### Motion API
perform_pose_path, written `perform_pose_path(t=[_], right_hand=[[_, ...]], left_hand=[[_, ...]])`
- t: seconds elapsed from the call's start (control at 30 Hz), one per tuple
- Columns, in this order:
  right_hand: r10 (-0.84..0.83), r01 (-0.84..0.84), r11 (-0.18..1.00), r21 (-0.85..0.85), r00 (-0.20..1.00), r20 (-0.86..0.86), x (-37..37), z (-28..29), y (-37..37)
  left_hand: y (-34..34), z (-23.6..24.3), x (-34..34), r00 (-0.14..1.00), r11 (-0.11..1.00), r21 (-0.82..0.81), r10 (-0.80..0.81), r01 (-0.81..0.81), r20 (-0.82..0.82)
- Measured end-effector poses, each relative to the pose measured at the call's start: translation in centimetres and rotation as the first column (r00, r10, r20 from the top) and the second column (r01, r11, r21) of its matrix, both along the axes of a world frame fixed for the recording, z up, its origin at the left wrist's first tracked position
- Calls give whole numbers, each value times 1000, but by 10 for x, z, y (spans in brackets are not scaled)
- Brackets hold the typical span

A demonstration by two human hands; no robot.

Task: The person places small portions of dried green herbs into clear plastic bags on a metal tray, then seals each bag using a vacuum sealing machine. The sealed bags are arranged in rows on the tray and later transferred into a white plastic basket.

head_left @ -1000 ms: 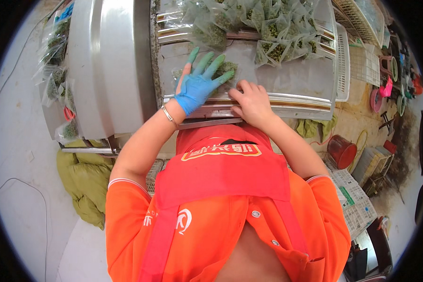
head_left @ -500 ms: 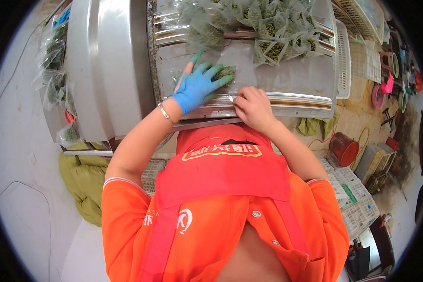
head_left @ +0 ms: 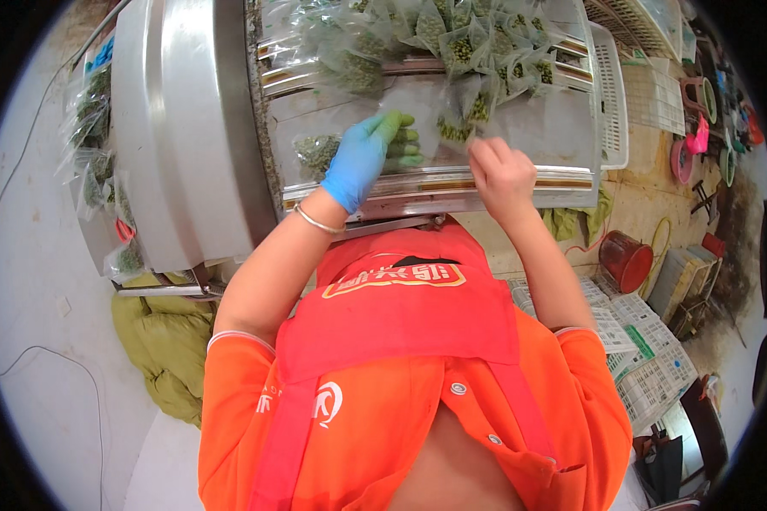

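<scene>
My left hand (head_left: 373, 157), in a blue glove with green-stained fingertips, is held over the metal work surface (head_left: 307, 112). Its fingers point right, slightly apart, with nothing visibly held. Beside its wrist, on the left, lies a clear bag of small green berries (head_left: 317, 153). My bare right hand (head_left: 503, 175) is closed, fingertips pinched at the lower edge of another clear bag of green berries (head_left: 457, 129), tilted below the pile. Many similar filled bags (head_left: 460, 47) crowd the far part of the surface.
A shiny curved metal housing (head_left: 196, 111) stands left of the surface, with more filled bags (head_left: 98, 162) beyond it. Metal rails (head_left: 537, 176) edge the near side. A white plastic basket (head_left: 610, 102) stands at the right. A red bucket (head_left: 625, 261) and crates (head_left: 648, 358) are lower right.
My left hand has lifted off the bag under it and turned rightward; that bag now lies left of it. My right hand has moved right to a bag pulled from the pile.
</scene>
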State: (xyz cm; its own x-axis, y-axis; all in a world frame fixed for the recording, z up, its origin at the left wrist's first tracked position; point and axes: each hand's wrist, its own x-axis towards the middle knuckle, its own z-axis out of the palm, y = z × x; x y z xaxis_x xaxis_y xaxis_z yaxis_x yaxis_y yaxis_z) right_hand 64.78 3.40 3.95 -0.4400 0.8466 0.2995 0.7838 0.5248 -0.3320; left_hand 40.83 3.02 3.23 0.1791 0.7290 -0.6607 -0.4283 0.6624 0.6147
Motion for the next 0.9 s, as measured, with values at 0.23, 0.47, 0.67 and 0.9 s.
perform_pose_path(t=[0.23, 0.47, 0.67, 0.9], right_hand=[[-512, 56, 624, -779, 782, -354, 16, -4, -40], [-864, -367, 78, -927, 438, -246, 25, -7, -20], [-549, -260, 217, -941, 765, -337, 27, -11, 33], [-667, -342, -26, -939, 706, -239, 26, -6, 54]], left_hand=[[2, -16, 27, 876, 893, -100, -451, 440, -170], [-1, -4, 15, 880, 881, -83, -471, 465, -68], [9, 0, 9, 839, 850, 57, -503, 524, -208], [23, 11, 20, 956, 936, -202, -271, 289, 113]])
